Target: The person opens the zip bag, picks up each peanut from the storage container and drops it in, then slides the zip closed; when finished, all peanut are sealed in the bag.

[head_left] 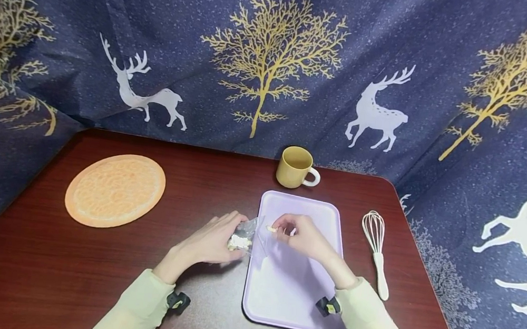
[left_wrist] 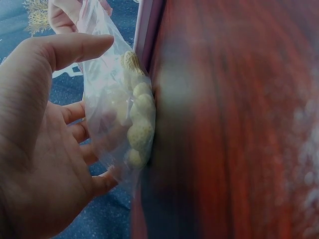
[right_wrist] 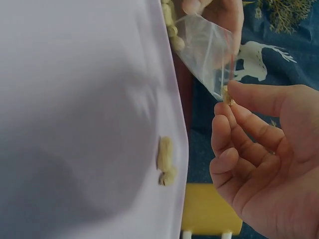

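Observation:
My left hand (head_left: pixel 212 238) holds a clear zip bag (head_left: pixel 249 228) upright on the table, just left of the lilac tray (head_left: pixel 287 310). Several peanuts in the shell (left_wrist: pixel 142 109) lie at the bottom of the bag, its mouth turned toward the tray. Over the tray, my right hand (head_left: pixel 306 236) pinches a peanut (right_wrist: pixel 228 94) between thumb and fingertips, close to the bag's mouth. In the right wrist view, loose peanuts (right_wrist: pixel 165 154) lie on the tray, near its edge.
A yellow mug (head_left: pixel 290 169) with a white handle stands behind the tray. To the tray's right lies a white whisk (head_left: pixel 378 255). A round orange mat (head_left: pixel 115 190) is at the table's far left. Behind the table hangs a dark blue patterned cloth (head_left: pixel 307 110).

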A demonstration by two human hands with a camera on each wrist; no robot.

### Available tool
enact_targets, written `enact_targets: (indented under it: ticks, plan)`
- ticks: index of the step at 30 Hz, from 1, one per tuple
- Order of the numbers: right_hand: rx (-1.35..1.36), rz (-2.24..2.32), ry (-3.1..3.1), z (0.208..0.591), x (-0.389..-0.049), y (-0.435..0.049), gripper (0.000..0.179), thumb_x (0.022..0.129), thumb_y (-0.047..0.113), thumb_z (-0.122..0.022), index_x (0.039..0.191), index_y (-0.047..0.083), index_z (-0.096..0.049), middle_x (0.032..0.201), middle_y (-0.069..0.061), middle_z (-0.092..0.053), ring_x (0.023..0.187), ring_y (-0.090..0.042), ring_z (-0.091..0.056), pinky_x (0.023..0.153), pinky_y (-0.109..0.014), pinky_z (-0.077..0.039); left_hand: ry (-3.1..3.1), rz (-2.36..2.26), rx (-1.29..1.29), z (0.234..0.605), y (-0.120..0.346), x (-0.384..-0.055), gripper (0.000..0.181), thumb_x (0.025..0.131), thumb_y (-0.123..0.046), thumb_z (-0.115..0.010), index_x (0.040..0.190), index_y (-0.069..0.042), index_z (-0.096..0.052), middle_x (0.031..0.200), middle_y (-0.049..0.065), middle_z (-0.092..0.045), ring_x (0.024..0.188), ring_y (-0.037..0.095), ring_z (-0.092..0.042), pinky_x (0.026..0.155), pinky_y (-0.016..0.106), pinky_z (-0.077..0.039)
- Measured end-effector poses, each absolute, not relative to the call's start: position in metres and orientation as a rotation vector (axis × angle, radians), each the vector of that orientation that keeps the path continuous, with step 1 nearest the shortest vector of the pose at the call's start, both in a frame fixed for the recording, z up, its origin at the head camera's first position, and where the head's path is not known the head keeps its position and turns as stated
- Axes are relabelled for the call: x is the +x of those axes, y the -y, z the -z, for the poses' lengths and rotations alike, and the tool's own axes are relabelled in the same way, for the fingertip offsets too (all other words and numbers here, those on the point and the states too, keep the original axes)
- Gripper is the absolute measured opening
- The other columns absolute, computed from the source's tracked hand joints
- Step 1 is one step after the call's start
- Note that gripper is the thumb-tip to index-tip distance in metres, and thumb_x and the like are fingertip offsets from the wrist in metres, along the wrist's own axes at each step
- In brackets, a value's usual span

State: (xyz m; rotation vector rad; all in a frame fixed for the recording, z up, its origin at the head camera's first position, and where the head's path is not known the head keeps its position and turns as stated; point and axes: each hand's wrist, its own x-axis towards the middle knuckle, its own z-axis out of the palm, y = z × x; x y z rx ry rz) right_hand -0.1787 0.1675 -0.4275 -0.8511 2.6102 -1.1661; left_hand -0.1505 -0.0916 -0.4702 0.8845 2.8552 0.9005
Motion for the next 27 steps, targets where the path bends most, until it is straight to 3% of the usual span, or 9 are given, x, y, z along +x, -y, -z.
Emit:
enact_targets:
  ticks: [13, 27]
  plan:
    - [-0.855, 1.160, -2.594, 0.4319, -0.1755, -0.1582, 0.013, 0.082, 0.004, -0.076, 0.093, 0.001, -0.069, 0.074, 0.005, -0.061, 0.068, -0.008, -0.055, 0.065, -0.026, -0.046, -2.834, -0.916, 0.865, 0.4674, 0.0910, -0.1494, 0.064, 0.078, -0.036, -0.077, 0.131, -0.011, -0.052, 0.108, -0.002, -0.056, 0.103, 0.015, -0.054, 0.087, 0.042, -0.042]
    - [-0.837, 1.163, -2.618, 0.4324, -0.1773, -0.1640, 0.013, 0.081, -0.003, -0.070, 0.093, 0.002, -0.070, 0.075, 0.003, -0.061, 0.069, -0.008, -0.056, 0.065, -0.026, -0.047, -2.827, -0.922, 0.862, 0.4663, 0.0908, -0.1491, 0.064, 0.078, -0.036, -0.076, 0.131, -0.010, -0.052, 0.107, -0.002, -0.056, 0.102, 0.015, -0.054, 0.088, 0.041, -0.042]
